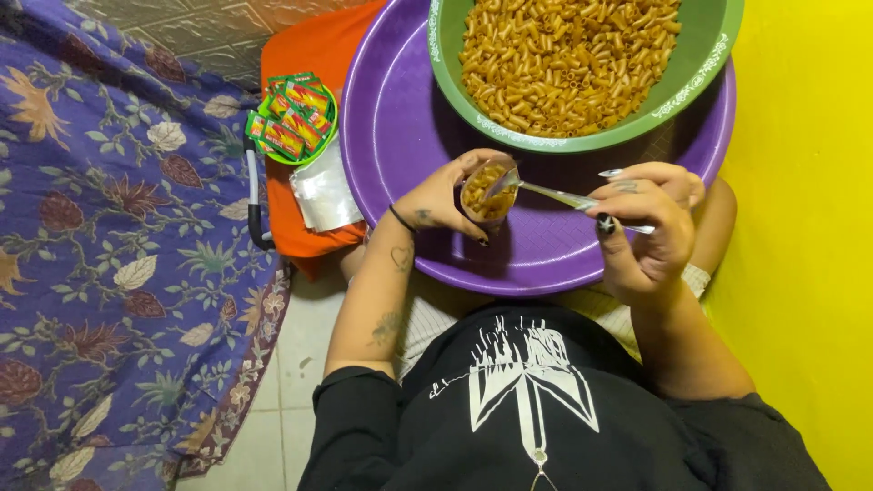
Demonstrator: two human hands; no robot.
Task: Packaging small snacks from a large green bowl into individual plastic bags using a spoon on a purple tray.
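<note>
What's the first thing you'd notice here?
The big green bowl heaped with orange macaroni, sitting at the top on a purple tray. Below it, the left hand holds a small clear cup of pasta while the right hand dips a metal spoon into it.

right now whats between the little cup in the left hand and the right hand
In the head view, a metal spoon spans the gap: its bowl sits at the small cup of pasta held by the left hand, its handle in the right hand.
</note>
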